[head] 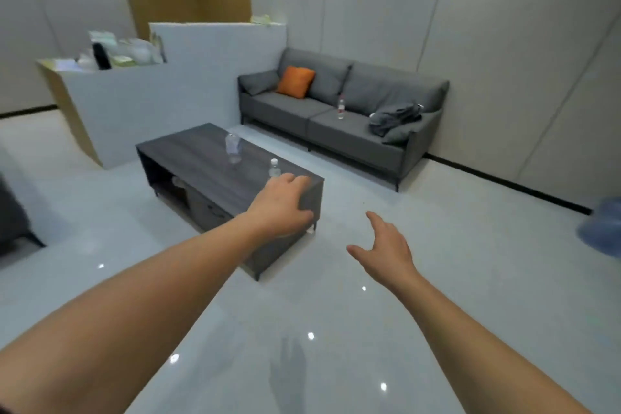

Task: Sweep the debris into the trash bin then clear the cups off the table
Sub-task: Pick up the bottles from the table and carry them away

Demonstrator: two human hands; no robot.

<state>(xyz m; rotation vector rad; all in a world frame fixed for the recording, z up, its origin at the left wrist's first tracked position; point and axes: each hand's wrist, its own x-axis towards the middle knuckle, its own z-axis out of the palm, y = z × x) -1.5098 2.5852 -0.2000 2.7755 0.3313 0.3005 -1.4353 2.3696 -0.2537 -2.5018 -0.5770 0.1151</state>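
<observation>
Both hands, left (pixel 280 203) and right (pixel 386 245), reach empty and loose-fingered toward the table (pixel 201 165), where a clear cup (pixel 233 144) and bottle (pixel 274 167) await clearing; no bin or debris shows.

A low dark grey wood-grain coffee table (pixel 201 158) stands on the pale glossy floor, in front of the sofa. On its top stands a blurred clear plastic container (pixel 233 148), maybe a cup, near the middle. A small clear bottle with a white cap (pixel 274 168) stands upright near the right end.
</observation>
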